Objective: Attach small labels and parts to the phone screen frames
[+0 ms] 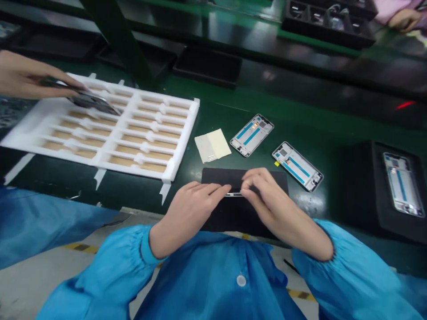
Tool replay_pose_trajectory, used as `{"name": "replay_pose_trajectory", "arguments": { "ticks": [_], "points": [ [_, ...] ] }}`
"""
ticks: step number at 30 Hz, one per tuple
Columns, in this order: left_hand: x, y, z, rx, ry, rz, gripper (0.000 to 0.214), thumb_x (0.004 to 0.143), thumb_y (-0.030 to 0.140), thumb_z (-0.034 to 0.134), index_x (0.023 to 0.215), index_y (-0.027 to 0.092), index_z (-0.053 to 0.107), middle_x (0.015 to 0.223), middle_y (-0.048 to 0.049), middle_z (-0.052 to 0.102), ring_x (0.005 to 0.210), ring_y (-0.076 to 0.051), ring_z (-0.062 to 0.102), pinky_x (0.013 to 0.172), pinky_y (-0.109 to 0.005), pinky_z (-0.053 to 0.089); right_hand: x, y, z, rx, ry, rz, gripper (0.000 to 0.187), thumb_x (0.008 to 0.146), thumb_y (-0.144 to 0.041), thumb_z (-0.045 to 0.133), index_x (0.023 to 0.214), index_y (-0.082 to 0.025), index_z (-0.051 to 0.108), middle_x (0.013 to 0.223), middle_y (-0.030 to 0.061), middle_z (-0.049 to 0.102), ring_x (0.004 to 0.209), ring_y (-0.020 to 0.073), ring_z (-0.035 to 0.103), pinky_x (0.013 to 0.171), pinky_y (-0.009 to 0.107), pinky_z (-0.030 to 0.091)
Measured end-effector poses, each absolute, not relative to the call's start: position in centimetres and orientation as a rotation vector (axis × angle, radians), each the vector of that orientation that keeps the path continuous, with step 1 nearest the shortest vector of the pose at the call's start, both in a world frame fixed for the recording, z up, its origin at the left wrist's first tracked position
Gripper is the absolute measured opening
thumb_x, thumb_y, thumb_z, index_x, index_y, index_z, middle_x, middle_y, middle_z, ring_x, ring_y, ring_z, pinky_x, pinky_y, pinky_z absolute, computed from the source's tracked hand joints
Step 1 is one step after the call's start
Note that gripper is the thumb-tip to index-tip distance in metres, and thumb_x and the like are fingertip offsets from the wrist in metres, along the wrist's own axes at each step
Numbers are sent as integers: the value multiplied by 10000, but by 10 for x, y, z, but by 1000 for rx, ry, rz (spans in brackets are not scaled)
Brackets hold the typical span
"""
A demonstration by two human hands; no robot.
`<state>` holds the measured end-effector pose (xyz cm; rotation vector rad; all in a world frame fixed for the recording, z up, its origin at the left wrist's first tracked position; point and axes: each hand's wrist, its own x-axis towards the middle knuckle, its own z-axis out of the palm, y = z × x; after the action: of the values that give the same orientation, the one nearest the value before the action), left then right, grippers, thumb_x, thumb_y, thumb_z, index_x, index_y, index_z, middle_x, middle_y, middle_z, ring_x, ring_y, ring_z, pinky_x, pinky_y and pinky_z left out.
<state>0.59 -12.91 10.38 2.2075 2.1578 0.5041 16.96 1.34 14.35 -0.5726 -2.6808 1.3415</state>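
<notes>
Both my hands meet over a black mat (220,175) at the near edge of the green bench. My left hand (191,206) and my right hand (267,200) pinch the two ends of a small thin silver part (234,194) between their fingertips. Two phone frames lie face up just beyond: one phone frame (251,134) straight ahead, the other phone frame (297,166) to its right. A pale sheet of film (212,145) lies left of them.
A white foam tray (100,129) with several empty slots sits at the left; another person's hand (30,80) holds a dark phone frame over it. A third phone frame (403,184) rests on a black block at the right. Black trays line the back.
</notes>
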Motion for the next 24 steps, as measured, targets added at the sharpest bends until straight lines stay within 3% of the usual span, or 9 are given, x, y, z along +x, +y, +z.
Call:
{"name": "replay_pose_trajectory", "arguments": {
  "ticks": [4, 6, 10, 12, 14, 19, 24],
  "points": [
    [5, -124, 92, 2097, 2165, 847, 400, 954, 235, 589, 1343, 161, 531, 1238, -67, 683, 1004, -192, 696, 809, -299, 534, 156, 16, 137, -575, -2688, 1405, 156, 1014, -154, 367, 896, -211, 453, 1040, 54, 488, 959, 161, 508, 884, 327, 438],
    [5, -121, 90, 2057, 2122, 1022, 337, 933, 265, 630, 1255, 172, 598, 1208, -57, 700, 1016, -182, 699, 830, -284, 531, 156, 16, 134, -579, -2665, 1416, 155, 1012, -154, 369, 895, -211, 452, 1041, 55, 499, 964, 163, 516, 888, 335, 444],
    [7, -118, 90, 2011, 2059, 1264, 97, 927, 163, 627, 996, 193, 688, 1020, -3, 761, 908, -136, 726, 772, -256, 526, 162, 16, 126, -566, -2584, 1427, 117, 1012, -203, 407, 934, -220, 492, 1049, 64, 553, 988, 183, 554, 878, 345, 476],
    [8, -117, 89, 1988, 2094, 1281, 97, 927, 157, 625, 987, 194, 692, 1005, -5, 765, 882, -131, 730, 752, -257, 527, 168, 18, 117, -567, -2503, 1383, 78, 995, -263, 484, 1050, -228, 526, 1104, 76, 579, 1034, 206, 573, 898, 364, 497],
    [9, -117, 89, 1996, 2112, 1269, 98, 931, 172, 622, 992, 198, 693, 1010, -11, 766, 867, -135, 733, 741, -262, 529, 175, 19, 106, -610, -2406, 1273, 191, 960, -289, 568, 1140, -236, 537, 1144, 79, 597, 1077, 224, 583, 927, 383, 505],
    [16, -114, 88, 2066, 2091, 1217, 102, 928, 161, 627, 1001, 204, 684, 1020, -14, 764, 902, -151, 733, 749, -274, 514, 189, 16, 84, -657, -2179, 1195, 60, 912, -200, 645, 934, -235, 602, 913, 20, 679, 878, 181, 655, 796, 327, 542],
    [21, -111, 90, 2076, 2108, 1160, 92, 929, 141, 623, 992, 189, 672, 1020, -14, 764, 900, -142, 732, 735, -265, 498, 192, 14, 76, -451, -2139, 1127, 162, 891, -76, 634, 948, -228, 622, 916, 26, 688, 868, 164, 657, 769, 316, 551]
  ]
}}
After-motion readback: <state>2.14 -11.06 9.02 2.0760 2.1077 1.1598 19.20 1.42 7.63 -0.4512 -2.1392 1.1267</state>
